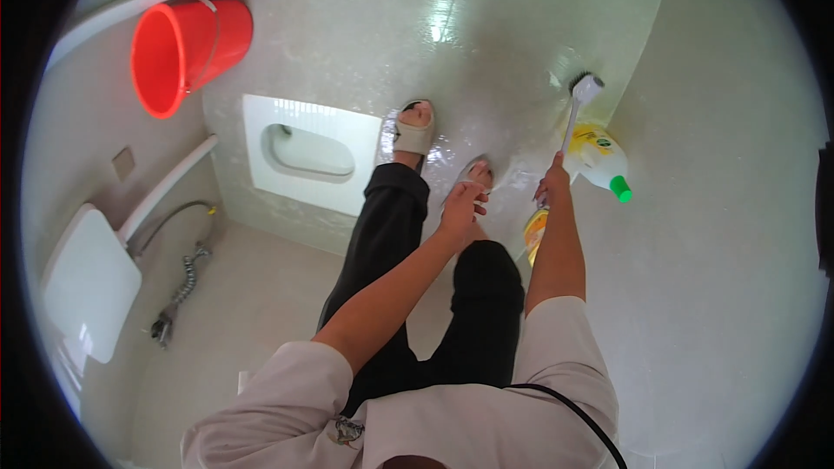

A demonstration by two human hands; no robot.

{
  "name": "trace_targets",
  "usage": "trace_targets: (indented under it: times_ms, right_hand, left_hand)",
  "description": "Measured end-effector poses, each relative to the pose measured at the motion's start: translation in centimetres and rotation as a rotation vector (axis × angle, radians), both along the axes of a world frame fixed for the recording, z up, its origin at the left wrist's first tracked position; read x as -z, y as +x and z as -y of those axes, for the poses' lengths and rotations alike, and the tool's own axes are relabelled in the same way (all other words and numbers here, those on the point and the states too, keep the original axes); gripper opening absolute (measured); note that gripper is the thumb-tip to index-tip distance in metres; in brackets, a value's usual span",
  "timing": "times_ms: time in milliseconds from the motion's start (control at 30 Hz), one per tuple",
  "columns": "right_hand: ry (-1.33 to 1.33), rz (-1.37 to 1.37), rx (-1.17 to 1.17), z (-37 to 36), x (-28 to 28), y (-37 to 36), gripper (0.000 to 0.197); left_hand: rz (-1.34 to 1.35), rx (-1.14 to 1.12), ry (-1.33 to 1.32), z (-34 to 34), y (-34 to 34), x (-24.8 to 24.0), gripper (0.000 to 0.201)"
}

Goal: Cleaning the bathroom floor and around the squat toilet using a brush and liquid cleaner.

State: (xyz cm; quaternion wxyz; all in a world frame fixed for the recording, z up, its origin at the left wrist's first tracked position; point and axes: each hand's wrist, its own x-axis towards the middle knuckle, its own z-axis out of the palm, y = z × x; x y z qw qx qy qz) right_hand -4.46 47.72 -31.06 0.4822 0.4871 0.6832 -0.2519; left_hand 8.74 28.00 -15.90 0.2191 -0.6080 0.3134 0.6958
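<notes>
My right hand (pixel 553 181) is closed around the pale handle of a long scrub brush (pixel 585 89). The brush head, with dark bristles, is against the wet floor near the foot of the right wall. Close beside the handle is a white bottle (pixel 602 161) with a yellow label and a green cap. A second bottle, yellow (pixel 536 233), is partly hidden by my right forearm. Over my right knee and foot, my left hand (pixel 463 213) hangs with loosely bent, parted fingers and holds nothing.
A white squat toilet (pixel 261 165) is set in the floor left of my sandalled feet. Beyond it is a red bucket (pixel 208 43). A white panel (pixel 95 282) and a flexible metal hose (pixel 187 282) are at the left wall. The floor (pixel 495 43) shines wet ahead.
</notes>
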Motion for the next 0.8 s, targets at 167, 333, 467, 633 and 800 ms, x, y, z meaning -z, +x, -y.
trace_targets:
  times_ms: [167,333,467,633,800]
  right_hand:
    - [0.026,-0.67,-0.891,-2.9,5.4,1.7,0.086]
    - [-0.374,-0.404,-1.035,19.7,5.4,12.6,0.079]
    - [-0.321,-0.219,-0.918,18.1,7.6,13.6,0.065]
    - [0.011,-0.487,-0.661,13.3,0.8,18.6,0.077]
    - [0.005,0.087,-0.38,-2.7,-0.4,13.8,0.088]
  left_hand:
    - [-0.348,-0.159,-0.514,-5.4,-4.6,-3.9,0.006]
    - [-0.05,-0.258,-0.736,-2.1,7.7,-1.3,0.011]
    - [0.124,-0.362,-0.413,-5.6,11.0,0.7,0.016]
    - [0.122,-0.246,-0.534,-3.0,16.9,-1.2,0.008]
    - [0.042,-0.249,-0.326,-3.6,15.5,0.2,0.007]
